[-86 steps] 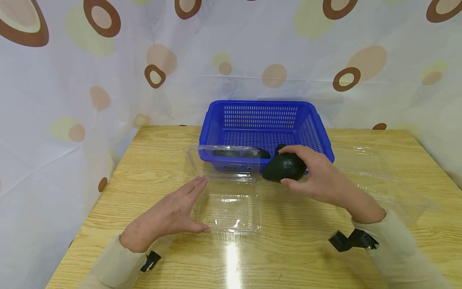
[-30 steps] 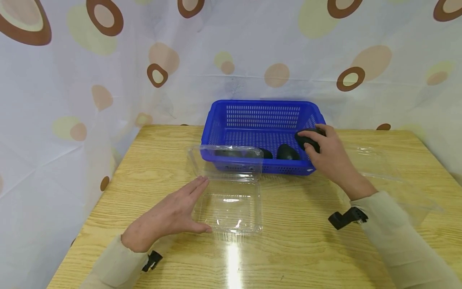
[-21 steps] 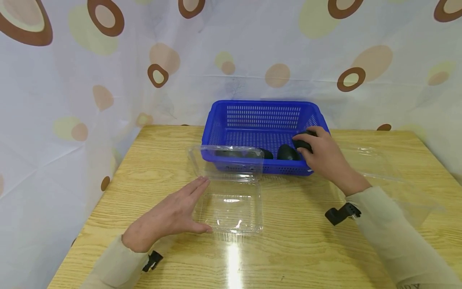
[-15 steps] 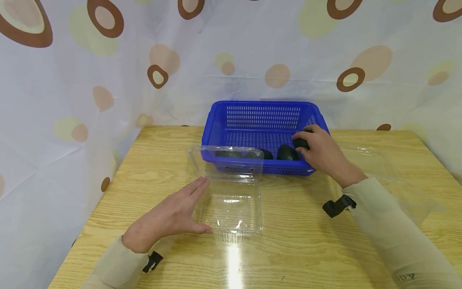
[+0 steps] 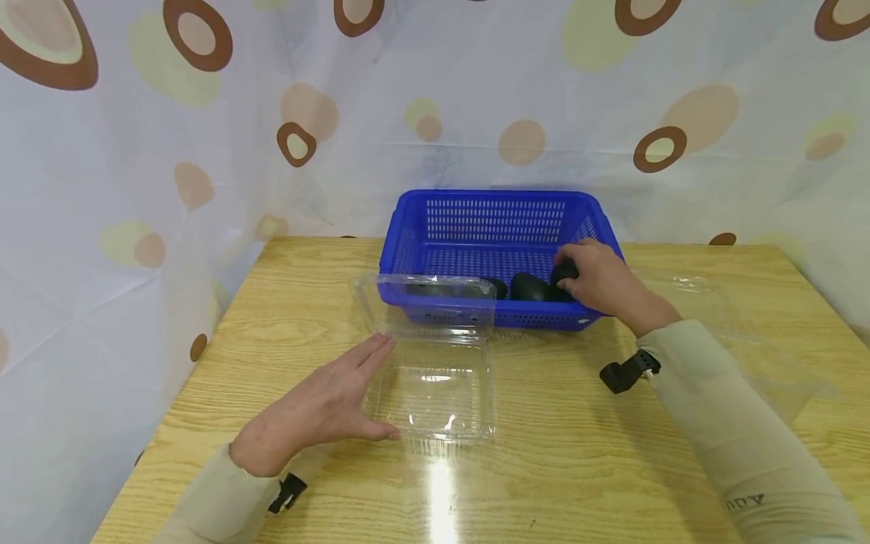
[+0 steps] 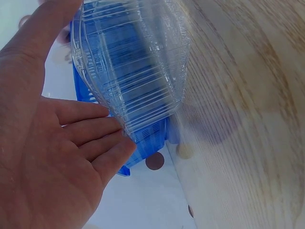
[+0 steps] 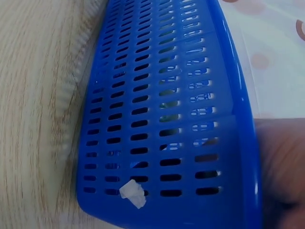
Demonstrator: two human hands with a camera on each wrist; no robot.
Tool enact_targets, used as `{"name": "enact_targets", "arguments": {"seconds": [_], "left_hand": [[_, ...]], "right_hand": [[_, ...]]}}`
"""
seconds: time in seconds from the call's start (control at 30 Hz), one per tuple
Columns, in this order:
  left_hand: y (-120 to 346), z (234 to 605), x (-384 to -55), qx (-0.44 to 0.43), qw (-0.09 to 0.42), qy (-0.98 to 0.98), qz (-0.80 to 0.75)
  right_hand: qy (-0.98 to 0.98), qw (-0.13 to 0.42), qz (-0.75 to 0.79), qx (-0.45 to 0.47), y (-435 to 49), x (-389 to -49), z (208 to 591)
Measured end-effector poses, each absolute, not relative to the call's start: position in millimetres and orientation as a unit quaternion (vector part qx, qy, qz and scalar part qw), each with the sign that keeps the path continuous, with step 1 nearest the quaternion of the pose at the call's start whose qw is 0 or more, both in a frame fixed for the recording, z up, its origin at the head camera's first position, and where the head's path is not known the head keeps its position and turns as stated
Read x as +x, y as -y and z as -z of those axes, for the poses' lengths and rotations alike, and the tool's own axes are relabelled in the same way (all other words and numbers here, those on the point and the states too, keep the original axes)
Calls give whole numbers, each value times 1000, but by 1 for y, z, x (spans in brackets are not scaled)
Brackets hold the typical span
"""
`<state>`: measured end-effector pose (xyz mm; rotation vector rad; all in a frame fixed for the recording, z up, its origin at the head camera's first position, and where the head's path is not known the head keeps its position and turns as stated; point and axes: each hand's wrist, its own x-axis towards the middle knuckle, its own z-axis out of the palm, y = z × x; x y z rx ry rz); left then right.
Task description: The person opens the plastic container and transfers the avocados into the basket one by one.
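Inside the right end of the blue basket, my right hand grips a dark green avocado, mostly covered by the fingers. Just left of it lies another avocado along the near wall. More dark avocados sit further left, partly behind a raised clear lid. That lid belongs to a clear plastic clamshell box, standing open in front of the basket. My left hand rests at the box's left side, fingers extended; in the left wrist view its fingertips touch the rim.
More clear plastic boxes stand on the right side of the wooden table. A patterned sheet hangs behind and to the left. In the right wrist view a white scrap sticks to the basket's slotted wall.
An avocado held over the basket's front edge was put down inside. My right hand took another at the right end and lowered it beside that one, which shifted left. The left hand stayed put.
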<state>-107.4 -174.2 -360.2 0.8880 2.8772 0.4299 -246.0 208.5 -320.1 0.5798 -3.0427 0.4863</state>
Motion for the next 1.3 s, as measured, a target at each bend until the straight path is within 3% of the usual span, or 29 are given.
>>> {"name": "enact_targets", "arguments": {"seconds": [0.33, 0.87, 1.3], "left_hand": [[174, 361, -107, 295, 47, -944, -139], [174, 360, -108, 296, 47, -945, -134], [174, 360, -109, 295, 53, -942, -148]], "right_hand": [[968, 7, -151, 202, -212, -243, 322], [952, 87, -227, 184, -211, -226, 320], [935, 138, -238, 222, -200, -191, 313]]}}
